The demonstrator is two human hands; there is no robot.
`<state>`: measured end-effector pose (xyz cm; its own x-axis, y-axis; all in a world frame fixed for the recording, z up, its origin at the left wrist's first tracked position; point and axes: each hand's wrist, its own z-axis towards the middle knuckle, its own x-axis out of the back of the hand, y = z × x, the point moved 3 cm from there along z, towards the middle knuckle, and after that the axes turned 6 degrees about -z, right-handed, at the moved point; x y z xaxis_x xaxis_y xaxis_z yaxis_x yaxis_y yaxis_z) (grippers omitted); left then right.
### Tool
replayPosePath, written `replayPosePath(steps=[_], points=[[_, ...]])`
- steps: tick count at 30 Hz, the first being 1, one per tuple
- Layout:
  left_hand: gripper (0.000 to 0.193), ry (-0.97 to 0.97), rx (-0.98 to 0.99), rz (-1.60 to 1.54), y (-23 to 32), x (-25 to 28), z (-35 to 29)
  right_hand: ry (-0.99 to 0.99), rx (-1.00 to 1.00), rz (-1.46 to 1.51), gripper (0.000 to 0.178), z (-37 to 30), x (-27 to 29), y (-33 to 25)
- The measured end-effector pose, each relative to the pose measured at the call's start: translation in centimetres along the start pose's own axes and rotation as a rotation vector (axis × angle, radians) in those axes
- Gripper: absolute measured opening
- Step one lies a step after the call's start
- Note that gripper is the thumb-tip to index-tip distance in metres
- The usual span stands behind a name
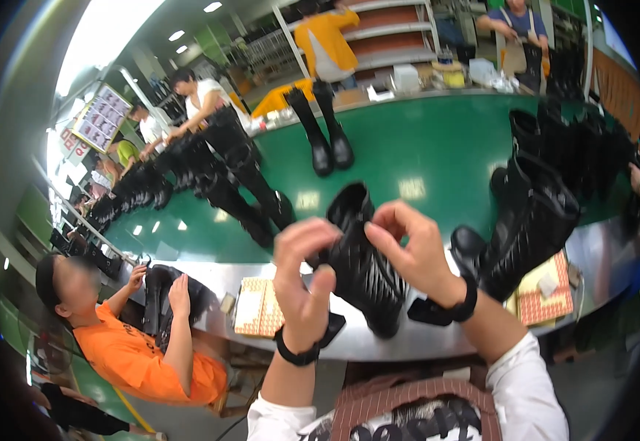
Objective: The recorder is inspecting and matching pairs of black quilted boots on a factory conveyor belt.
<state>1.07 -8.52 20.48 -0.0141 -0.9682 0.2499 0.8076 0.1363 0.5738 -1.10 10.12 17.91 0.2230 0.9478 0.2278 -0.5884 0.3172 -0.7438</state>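
The black boot (368, 272) stood on the tabletop (423, 147), at its metal edge, right in front of me. My left fingers (301, 237) curved beside it with the thumb well apart, gripping nothing that I could see; my right fingers (399, 213) were narrow near the upper shaft (whether they pinched it, I couldn't tell). I judged the shaft soft, smooth and fairly light, the sole stiffer, and the safest hold just below the opening.

Black quilted boot (366, 273), upright, on metal tabletop (445, 343)
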Motion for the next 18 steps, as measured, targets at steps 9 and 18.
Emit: replayPosePath(steps=[9,18], points=[[0.032,0.065,0.124,0.23,3.1,-1.6,2.2,-0.121,-0.1,0.078,0.032,0.9,-0.2,-0.2],[0.016,-0.13,0.059,0.728,3.9,-2.0,4.1,-0.386,-0.211,0.255,0.035,2.0,0.5,0.1]])
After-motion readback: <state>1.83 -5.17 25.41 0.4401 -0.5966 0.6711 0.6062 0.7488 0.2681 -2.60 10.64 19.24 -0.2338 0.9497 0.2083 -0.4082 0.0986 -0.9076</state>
